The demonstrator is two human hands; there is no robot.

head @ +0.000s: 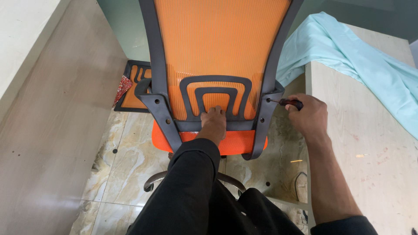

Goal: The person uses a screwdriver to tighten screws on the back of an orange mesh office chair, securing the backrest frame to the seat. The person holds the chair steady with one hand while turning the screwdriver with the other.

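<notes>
An orange mesh chair back (pixel 217 39) in a dark grey frame stands upright in front of me, above the orange seat (pixel 235 141). My right hand (pixel 309 117) grips a screwdriver (pixel 289 102) with a red and black handle. Its tip is at the right side bracket (pixel 266 117) of the frame. My left hand is not in view. My leg in black trousers (pixel 191 174) reaches forward, and its bare foot (pixel 213 119) presses on the grey lumbar loop (pixel 215 80) of the back.
A second orange and grey chair part (pixel 136 89) lies on the marble floor (pixel 122 161) at the left. A pale wooden table (pixel 370 143) at the right carries a light blue cloth (pixel 357 48). Chrome base legs (pixel 153 180) show below the seat.
</notes>
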